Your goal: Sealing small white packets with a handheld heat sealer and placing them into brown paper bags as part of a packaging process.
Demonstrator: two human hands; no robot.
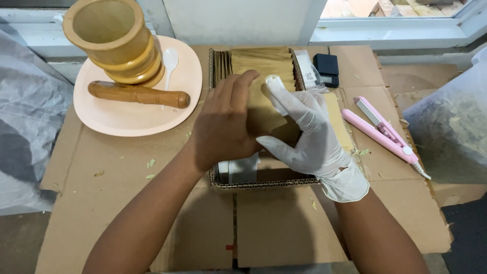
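Head view | bare left hand (223, 124) flat on kraft pouch (266, 114), fingers extended | gloved right hand (309, 134) fingers half-curled, pinching pouch edge | over cardboard tray (264, 183) | step: handling pouch; next needs firm two-hand grip.

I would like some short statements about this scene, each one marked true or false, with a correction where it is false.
1. The right hand wears a white glove. True.
2. The left hand is also gloved. False: it is bare.
3. The wooden pestle lies on the peach plate. True.
4. The pink heat sealer lies inside the cardboard box. False: it lies outside, to the right of it.
5. Both hands are over the brown paper pouches in the box. True.
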